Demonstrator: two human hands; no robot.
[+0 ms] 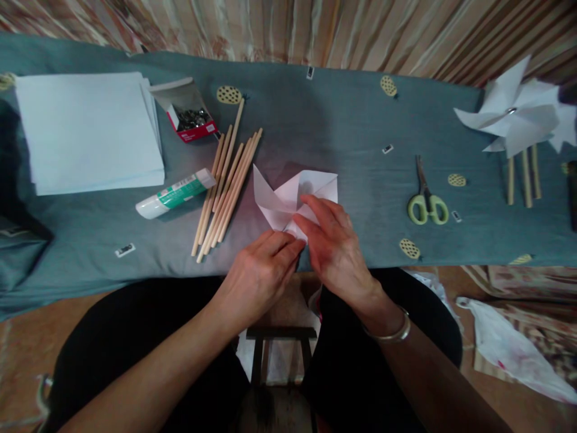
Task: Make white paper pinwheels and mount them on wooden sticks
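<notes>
Item: one folded paper pinwheel point(280, 203), between my hands at the near edge of the cloth-covered table point(369, 204). My left hand point(264, 270) — pinching its near edge. My right hand point(332, 246) — fingertips on its folds; whether pinching, I cannot tell. Leftward: wooden sticks point(229, 195). Rightward, well apart: green-handled scissors point(424, 201).
</notes>
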